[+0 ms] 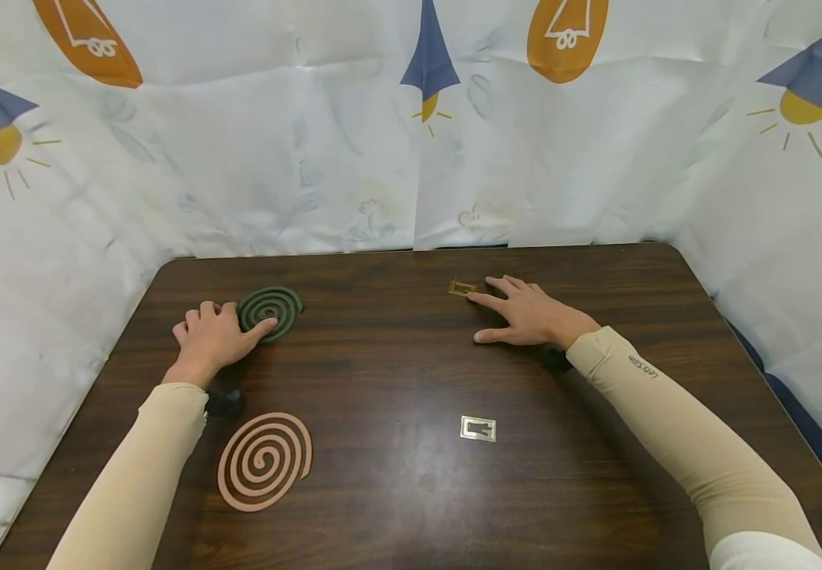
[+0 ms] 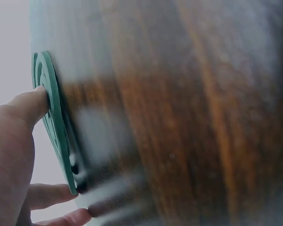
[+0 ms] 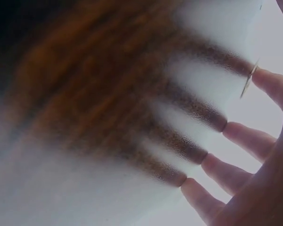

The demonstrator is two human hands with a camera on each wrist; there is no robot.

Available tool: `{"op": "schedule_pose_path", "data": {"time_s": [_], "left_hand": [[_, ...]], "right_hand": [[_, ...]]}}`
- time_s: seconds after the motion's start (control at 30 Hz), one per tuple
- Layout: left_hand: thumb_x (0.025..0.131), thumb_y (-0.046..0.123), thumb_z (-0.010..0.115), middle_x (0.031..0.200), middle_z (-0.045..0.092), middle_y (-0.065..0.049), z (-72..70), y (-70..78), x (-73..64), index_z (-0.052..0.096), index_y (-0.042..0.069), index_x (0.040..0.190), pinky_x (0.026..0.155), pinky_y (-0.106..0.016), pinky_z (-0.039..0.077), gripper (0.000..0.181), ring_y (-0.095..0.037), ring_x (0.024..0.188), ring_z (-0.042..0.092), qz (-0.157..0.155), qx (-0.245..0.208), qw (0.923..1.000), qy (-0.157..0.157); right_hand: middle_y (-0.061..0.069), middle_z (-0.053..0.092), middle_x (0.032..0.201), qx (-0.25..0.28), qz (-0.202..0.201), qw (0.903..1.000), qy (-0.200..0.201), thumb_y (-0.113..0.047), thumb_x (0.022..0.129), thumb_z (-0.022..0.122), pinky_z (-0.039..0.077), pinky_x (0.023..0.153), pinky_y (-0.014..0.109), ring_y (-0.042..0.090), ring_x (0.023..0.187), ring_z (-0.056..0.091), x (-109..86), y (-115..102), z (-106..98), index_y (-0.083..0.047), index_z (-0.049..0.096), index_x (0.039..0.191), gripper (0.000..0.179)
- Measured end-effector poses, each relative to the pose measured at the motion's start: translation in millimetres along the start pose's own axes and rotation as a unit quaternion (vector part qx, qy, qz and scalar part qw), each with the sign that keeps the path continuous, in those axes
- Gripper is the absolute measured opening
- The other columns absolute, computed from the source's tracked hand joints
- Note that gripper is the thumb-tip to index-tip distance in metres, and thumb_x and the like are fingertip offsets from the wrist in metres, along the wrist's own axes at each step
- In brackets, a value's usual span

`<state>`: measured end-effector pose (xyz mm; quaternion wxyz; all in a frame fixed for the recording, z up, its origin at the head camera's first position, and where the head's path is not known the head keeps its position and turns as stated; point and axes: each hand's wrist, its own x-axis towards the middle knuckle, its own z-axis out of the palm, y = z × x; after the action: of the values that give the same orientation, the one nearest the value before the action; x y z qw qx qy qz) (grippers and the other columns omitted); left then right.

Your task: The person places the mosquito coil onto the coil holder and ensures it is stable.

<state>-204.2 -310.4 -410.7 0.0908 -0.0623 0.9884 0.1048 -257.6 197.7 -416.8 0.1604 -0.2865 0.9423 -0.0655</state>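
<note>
My left hand [image 1: 211, 336] pinches a dark green mosquito coil [image 1: 279, 297] at the table's back left. Its thumb [image 2: 35, 103] lies on the coil's upper face, and the index fingertip meets the coil's edge. In the left wrist view the green coil [image 2: 59, 127] shows nearly edge-on. At the back right, my right hand [image 1: 528, 313] spreads its fingers, fingertips down on the tabletop. Its index fingertip touches a small gold metal coil stand [image 1: 459, 288], whose thin prong sticks up. The right wrist view shows this stand [image 3: 247, 84] as a thin sliver at the fingertip.
A light brown mosquito coil [image 1: 240, 467] lies flat at the front left, close to the left forearm. A silver coil stand [image 1: 468, 435] lies flat right of the middle. Behind the dark wooden table [image 1: 382, 356] hangs a white printed curtain [image 1: 254, 158].
</note>
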Motion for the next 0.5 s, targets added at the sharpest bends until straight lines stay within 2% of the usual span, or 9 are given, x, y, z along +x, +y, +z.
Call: {"op": "schedule_pose_path", "data": {"time_s": [0.23, 0.5], "left_hand": [[0.097, 0.079, 0.039, 0.143, 0.028, -0.05, 1.4, 0.0, 0.4, 0.032, -0.016, 0.152, 0.098, -0.08, 0.025, 0.11, -0.071, 0.129, 0.025, -0.003, -0.006, 1.0, 0.004], [0.096, 0.073, 0.049, 0.14, 0.032, -0.049, -0.1, 0.6, 0.7, 0.035, -0.017, 0.148, 0.092, -0.078, 0.029, 0.105, -0.07, 0.124, 0.031, -0.008, -0.024, 0.9996, 0.013]], "right_hand": [[0.015, 0.017, 0.174, -0.001, 0.004, 1.0, 0.001, -0.073, 0.095, 0.055, 0.02, 0.123, 0.076, 0.046, 0.161, 0.014, -1.3, 0.1, -0.9, -0.031, 0.025, 0.165, 0.087], [0.014, 0.016, 0.175, 0.002, 0.006, 1.0, -0.001, -0.073, 0.095, 0.055, 0.019, 0.123, 0.076, 0.046, 0.161, 0.013, -0.5, 0.1, 0.4, -0.031, 0.026, 0.165, 0.087]]}}
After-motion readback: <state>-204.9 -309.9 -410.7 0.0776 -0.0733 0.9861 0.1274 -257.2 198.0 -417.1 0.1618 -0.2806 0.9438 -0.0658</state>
